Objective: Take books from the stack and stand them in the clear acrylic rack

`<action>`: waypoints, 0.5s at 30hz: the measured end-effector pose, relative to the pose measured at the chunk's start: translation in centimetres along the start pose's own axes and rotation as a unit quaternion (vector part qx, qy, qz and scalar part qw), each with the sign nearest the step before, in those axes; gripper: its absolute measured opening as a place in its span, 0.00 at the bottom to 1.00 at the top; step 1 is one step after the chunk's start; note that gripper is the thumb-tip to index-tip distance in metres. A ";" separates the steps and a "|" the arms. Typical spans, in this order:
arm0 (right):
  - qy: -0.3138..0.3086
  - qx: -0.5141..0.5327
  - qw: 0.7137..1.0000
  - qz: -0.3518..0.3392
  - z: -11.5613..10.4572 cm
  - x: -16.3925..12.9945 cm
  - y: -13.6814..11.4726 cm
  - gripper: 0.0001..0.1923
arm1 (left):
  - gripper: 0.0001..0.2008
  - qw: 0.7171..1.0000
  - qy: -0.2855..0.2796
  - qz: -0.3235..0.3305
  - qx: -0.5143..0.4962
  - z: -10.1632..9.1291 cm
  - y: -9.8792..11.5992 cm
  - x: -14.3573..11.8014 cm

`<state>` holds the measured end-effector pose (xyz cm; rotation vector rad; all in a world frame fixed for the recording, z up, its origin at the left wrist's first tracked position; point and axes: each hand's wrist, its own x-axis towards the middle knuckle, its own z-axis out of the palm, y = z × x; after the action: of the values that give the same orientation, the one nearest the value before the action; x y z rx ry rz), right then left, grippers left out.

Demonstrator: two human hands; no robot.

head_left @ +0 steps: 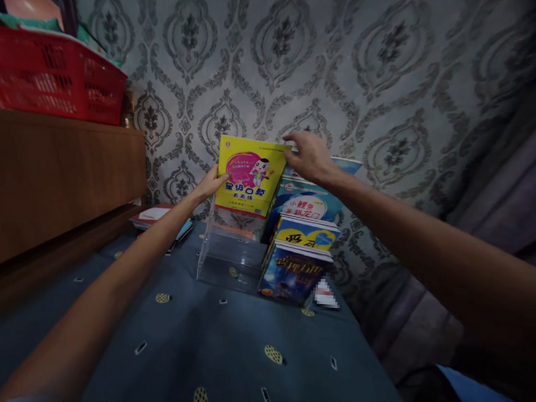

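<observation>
A yellow children's book (249,175) with a pink cartoon cover stands upright on the top tier of a clear acrylic display rack (227,260). My left hand (210,185) grips its left edge. My right hand (308,156) holds its top right corner, fingers curled over the edge. To the right of it, three more books fill the rack's tiers: a blue and white one (308,205), a yellow one (306,235) and a dark blue one (290,278) at the bottom. The rack's left lower tiers hold nothing.
The rack stands on a blue patterned cloth (221,345) against a grey damask wallpaper wall (351,66). A wooden cabinet (53,180) at left carries a red plastic basket (51,75). A small stack of books (156,218) lies behind my left arm.
</observation>
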<state>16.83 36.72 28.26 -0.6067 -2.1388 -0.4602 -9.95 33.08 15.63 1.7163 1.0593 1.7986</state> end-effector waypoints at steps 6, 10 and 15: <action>0.032 0.100 0.988 -0.117 -0.2 -10.8 -7.2 0.17 | 0.22 0.940 -0.003 -0.042 0.338 -5.0 -0.9 -3.5; -0.100 0.203 0.956 -0.184 2.3 -22.7 -12.6 0.16 | 0.21 0.796 -0.026 -0.183 0.577 -9.9 -3.7 -8.5; -0.187 0.286 0.939 -0.038 6.3 -33.2 -16.0 0.14 | 0.32 0.711 -0.051 -0.278 0.644 -13.3 -7.6 -13.8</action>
<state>21.16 18.36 -4.02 -0.2880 -2.5045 0.2694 -22.49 24.24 1.75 1.6415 2.7539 0.3969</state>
